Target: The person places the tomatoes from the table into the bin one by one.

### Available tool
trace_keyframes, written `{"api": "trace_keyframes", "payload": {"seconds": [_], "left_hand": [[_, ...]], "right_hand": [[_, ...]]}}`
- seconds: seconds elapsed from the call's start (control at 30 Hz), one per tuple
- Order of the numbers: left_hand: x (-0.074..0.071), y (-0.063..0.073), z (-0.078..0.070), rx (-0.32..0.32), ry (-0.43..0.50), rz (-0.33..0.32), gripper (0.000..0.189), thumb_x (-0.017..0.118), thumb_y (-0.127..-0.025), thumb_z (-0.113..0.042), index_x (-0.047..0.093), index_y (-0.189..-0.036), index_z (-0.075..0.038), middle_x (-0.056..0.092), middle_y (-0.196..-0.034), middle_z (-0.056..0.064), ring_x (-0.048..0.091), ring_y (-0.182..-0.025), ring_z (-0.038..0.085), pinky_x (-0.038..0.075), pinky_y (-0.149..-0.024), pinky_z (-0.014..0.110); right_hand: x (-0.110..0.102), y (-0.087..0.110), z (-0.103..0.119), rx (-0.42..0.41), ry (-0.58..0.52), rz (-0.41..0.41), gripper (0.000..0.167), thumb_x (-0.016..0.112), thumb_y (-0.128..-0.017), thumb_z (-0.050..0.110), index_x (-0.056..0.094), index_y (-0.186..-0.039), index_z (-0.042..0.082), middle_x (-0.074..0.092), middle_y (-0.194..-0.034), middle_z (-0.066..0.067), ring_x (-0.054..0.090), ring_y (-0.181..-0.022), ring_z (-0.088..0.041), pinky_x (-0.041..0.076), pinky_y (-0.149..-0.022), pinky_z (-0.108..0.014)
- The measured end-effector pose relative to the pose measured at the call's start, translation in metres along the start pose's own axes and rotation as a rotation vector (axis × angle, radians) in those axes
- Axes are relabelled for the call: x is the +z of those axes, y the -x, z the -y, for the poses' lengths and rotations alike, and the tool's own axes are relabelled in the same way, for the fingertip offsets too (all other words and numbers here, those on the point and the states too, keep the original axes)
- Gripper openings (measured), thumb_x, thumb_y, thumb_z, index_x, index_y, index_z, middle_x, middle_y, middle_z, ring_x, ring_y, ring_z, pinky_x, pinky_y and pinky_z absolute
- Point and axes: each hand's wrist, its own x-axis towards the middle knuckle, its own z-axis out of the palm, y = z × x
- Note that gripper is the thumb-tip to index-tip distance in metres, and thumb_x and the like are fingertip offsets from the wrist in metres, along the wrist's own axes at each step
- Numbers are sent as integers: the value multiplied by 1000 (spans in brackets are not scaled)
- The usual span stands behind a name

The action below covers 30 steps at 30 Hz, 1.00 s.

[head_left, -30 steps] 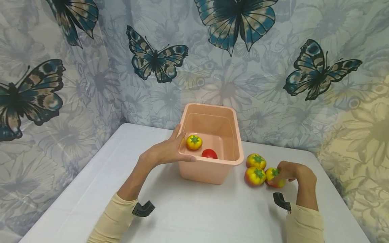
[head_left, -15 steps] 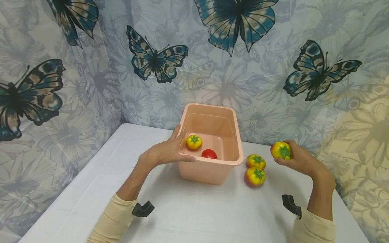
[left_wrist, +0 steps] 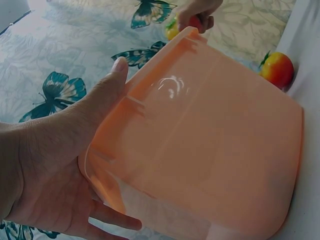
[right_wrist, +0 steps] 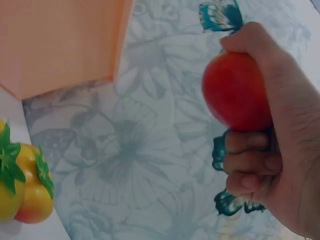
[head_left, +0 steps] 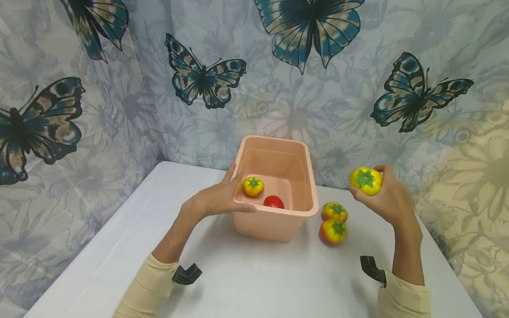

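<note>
My left hand [head_left: 218, 194] holds the near left corner of a peach plastic tub [head_left: 262, 225], thumb along the front rim and fingers on the left side. The left wrist view shows that hand [left_wrist: 65, 160] spread round the corner. Inside the tub sit a yellow tomato [head_left: 253, 187] and a red tomato [head_left: 274, 202]. Right of the tub and above the table, my right hand [head_left: 387, 196] grips a yellow-and-red tomato [head_left: 366, 180], its green leafy top facing the head camera. In the right wrist view, the held tomato [right_wrist: 235, 90] shows its red underside between thumb and fingers.
Two more yellow-and-red tomatoes, a far one [head_left: 334, 212] and a near one [head_left: 333, 232], lie on the white table [head_left: 270, 278] just right of the tub. Behind the table hangs a butterfly-patterned cloth [head_left: 338, 154].
My right hand has picked up the rightmost tomato from the table and raised it, then shifted it slightly up and left. My left hand and the tub have stayed put.
</note>
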Motion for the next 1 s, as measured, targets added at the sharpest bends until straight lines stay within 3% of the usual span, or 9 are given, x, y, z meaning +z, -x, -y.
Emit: {"api": "trace_keyframes", "payload": {"seconds": [0.17, 0.37, 0.6, 0.73, 0.87, 1.0], "left_hand": [[-2, -2, 0, 25, -10, -15, 126, 68, -75, -85, -2, -168, -36, -24, -175, -9, 47, -147, 37, 51, -111, 57], [-1, -1, -1, 44, 6, -20, 126, 70, -76, -83, -3, -168, -38, -24, -175, -9, 48, -147, 37, 51, -110, 57], [0, -1, 0, 38, 23, -15, 125, 70, -75, -83, -3, -167, -42, -24, -175, -10, 46, -148, 36, 50, -111, 60], [0, 0, 2, 38, -4, -14, 124, 69, -76, -83, -1, -168, -37, -24, -175, -7, 46, -148, 37, 49, -113, 59], [0, -1, 2, 44, 15, -13, 123, 70, -76, -83, -1, -167, -39, -24, -175, -7, 45, -149, 37, 48, -113, 60], [0, -2, 2, 38, 37, -9, 123, 71, -74, -83, 0, -167, -42, -24, -175, -9, 44, -149, 36, 49, -112, 61]], "right_hand": [[-1, 0, 10, 1, -117, -27, 70, 75, -89, 32, 38, -137, -2, 61, -102, -25, 55, -72, -20, 47, -54, -18], [4, 2, 21, -32, -215, -61, 61, 70, -91, 30, 43, -136, 0, 60, -104, -21, 50, -71, -5, 45, -57, -15], [17, 1, 42, -69, -207, -28, 68, 66, -98, 37, 35, -147, 1, 63, -100, -24, 54, -73, -21, 46, -59, -17], [31, 1, 57, -181, -204, 6, 80, 69, -102, 33, 22, -161, 8, 65, -99, -22, 57, -75, -27, 48, -64, -13], [44, 0, 65, -337, -183, 34, 92, 70, -100, 24, 11, -169, 13, 58, -77, -7, 47, -62, -11, 43, -59, -15], [49, 0, 69, -404, -137, 19, 88, 69, -99, 18, 15, -169, 11, 50, -69, 0, 35, -55, -4, 40, -55, -21]]}}
